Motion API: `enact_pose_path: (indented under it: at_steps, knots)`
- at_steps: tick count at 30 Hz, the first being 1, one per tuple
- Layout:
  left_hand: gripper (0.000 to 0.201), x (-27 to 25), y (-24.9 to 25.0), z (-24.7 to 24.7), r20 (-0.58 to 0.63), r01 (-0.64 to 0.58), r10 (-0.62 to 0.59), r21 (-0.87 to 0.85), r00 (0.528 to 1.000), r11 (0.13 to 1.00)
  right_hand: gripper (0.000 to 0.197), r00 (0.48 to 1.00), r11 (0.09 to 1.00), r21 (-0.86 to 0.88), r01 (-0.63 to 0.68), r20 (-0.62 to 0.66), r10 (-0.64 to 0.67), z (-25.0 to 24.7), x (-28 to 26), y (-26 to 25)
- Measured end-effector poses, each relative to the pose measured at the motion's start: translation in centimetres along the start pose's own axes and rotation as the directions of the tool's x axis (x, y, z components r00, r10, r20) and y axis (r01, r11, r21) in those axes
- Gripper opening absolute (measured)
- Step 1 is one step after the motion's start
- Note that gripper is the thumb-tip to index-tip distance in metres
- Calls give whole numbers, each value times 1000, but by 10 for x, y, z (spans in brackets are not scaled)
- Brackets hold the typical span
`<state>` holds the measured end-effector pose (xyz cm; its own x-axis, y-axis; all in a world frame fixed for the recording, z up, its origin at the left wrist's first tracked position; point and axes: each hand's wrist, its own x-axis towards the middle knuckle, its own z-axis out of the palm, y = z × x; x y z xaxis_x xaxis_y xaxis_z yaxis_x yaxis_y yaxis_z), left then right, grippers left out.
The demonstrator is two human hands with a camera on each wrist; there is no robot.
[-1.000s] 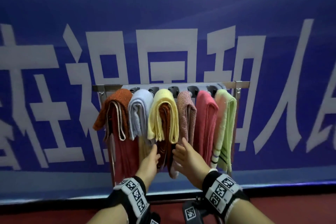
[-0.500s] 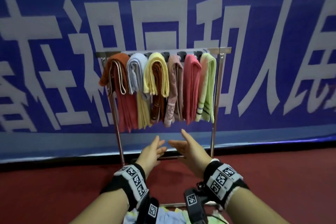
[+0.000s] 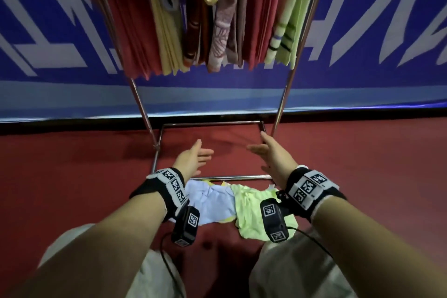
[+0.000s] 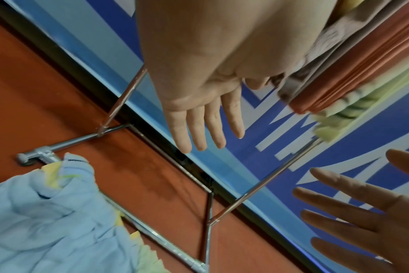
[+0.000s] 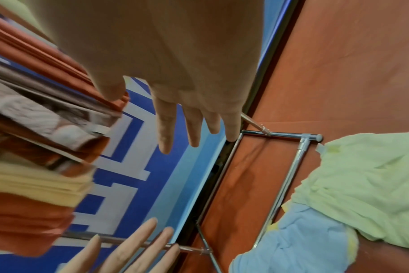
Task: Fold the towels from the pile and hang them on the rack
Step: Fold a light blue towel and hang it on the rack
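While the pale blue towel (image 3: 212,201) and the light green towel (image 3: 251,210) lie crumpled side by side on the red floor (image 3: 84,164), against the front bar of the metal rack (image 3: 142,109), the folded towels (image 3: 256,19) hang packed together from the rack above. The left hand (image 3: 192,159) and the right hand (image 3: 272,155) hover over the rack's base frame, palms facing each other, fingers straight and spread, holding nothing and touching nothing. Behind the rack stands a blue banner (image 3: 375,31) with white lettering.
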<state>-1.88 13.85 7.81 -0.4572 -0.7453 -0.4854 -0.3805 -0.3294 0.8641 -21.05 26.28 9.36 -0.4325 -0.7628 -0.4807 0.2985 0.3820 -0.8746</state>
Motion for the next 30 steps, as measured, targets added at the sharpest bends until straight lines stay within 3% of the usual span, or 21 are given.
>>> enact_pose_path:
  at_steps: [6,9,15,19,24,26,30]
  knots:
    - [58,64,-45,3,-22,91,-90,52,996,994,62,984,976,-128,-178,-33,176,17,67,46]
    - [53,96,-82,5,-77,129,-117,177,990,976,70,962,939,-212,-272,-49,268,33,107,79]
    - [39,147,-161,7,-118,279,-252,391,960,877,59,889,864,-248,-438,19,457,70,158,144]
    - [34,173,-213,12,-55,307,-343,593,938,744,60,824,811,-196,-551,25,566,85,182,189]
    - [20,185,-268,19,-36,411,-459,511,888,755,59,757,743,-216,-634,22,653,85,188,241]
    - [9,181,-277,21,-69,452,-473,444,878,774,52,760,741,-256,-621,36,649,82,186,253]
    - [8,185,-289,32,-93,463,-462,356,882,812,54,749,725,-256,-639,8,663,74,191,279]
